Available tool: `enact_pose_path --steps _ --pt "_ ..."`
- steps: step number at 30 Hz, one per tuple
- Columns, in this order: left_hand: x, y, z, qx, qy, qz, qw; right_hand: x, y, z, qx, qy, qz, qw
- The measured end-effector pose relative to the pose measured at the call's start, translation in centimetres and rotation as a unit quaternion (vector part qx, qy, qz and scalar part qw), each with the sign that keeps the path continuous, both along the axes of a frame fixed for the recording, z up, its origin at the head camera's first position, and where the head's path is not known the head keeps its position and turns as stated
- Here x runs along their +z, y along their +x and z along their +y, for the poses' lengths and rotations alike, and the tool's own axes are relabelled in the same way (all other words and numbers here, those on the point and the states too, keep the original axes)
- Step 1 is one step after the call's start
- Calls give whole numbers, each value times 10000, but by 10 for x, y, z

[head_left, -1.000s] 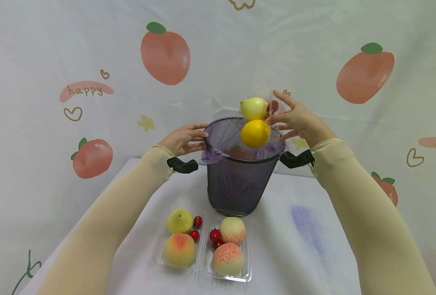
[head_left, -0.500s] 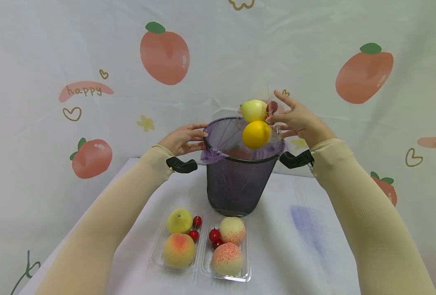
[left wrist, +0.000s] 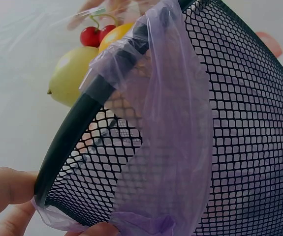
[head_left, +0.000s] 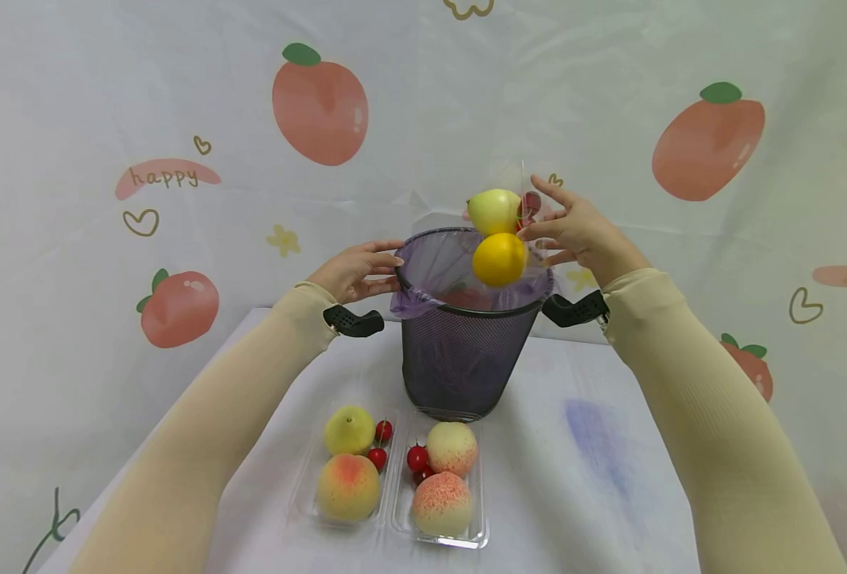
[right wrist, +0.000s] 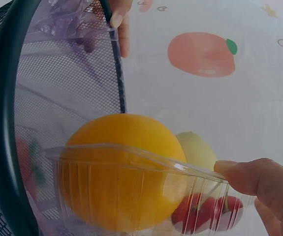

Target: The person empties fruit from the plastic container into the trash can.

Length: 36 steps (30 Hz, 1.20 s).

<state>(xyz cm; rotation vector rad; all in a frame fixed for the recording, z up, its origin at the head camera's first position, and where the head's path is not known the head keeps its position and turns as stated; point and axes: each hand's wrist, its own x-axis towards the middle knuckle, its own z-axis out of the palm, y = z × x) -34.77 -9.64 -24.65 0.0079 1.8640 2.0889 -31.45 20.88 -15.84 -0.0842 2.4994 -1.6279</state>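
Note:
My left hand (head_left: 361, 273) grips the left rim of a black mesh wastebasket (head_left: 459, 359). A thin purple bag (left wrist: 175, 108) lines the basket and folds over its rim. With my right hand (head_left: 584, 239) I hold a clear plastic tray (right wrist: 200, 170) by its edge, the thumb on its rim in the right wrist view. The tray is tipped on its side above the basket's opening. In it are an orange (head_left: 499, 260), a pale green pear (head_left: 493, 210) and red cherries (right wrist: 194, 216). My right fingers are partly hidden behind the tray and fruit.
Two clear trays stand side by side on the white table (head_left: 552, 478) before the basket. The left one holds a pear (head_left: 350, 430), a peach (head_left: 348, 488) and cherries; the right, two peaches (head_left: 443, 505) and cherries. A fruit-printed cloth (head_left: 423, 96) hangs behind.
The tray in my right hand dips slightly, then rises again, and the orange sits a little further right. My left hand stays on the rim.

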Motion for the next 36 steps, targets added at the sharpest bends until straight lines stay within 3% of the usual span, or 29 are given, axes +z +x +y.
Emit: enact_pose_path --steps 26,36 --pt "2 0 1 58 -31 -67 10000 4 3 -5 -136 35 377 9992" --pt "1 -1 -2 -28 31 -4 10000 16 7 0 -106 175 709 9973"
